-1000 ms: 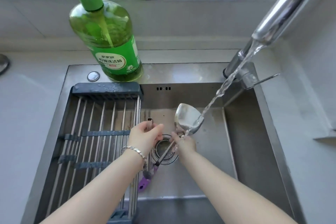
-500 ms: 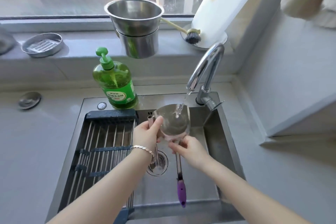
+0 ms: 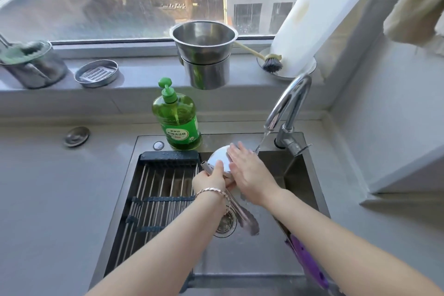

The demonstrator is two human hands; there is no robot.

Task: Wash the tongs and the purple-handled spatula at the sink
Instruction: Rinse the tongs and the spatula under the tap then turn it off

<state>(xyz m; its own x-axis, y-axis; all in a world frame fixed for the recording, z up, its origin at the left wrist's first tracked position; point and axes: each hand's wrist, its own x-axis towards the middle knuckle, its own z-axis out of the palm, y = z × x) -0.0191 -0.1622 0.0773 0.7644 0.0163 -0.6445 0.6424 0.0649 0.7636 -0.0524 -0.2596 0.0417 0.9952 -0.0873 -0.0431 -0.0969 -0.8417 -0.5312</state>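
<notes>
Over the steel sink, my left hand grips the metal tongs together with the neck of the spatula. The tongs' hinge end pokes out above its fingers and their arms slant down right over the drain. The spatula's shiny blade is up at the sink's back edge. My right hand lies flat on the blade with straight fingers. The spatula's purple handle shows below my right forearm. A thin stream from the faucet falls just right of my right fingertips.
A dark roll-up drying rack covers the sink's left half. A green soap bottle stands behind it. The sill holds stacked steel pots, a dish brush, a soap dish and a white board.
My right hand left the spatula's shaft and now lies flat on the blade. The blade turned its back up and the purple handle swung right, under my right forearm. Tongs now slant across the drain.
</notes>
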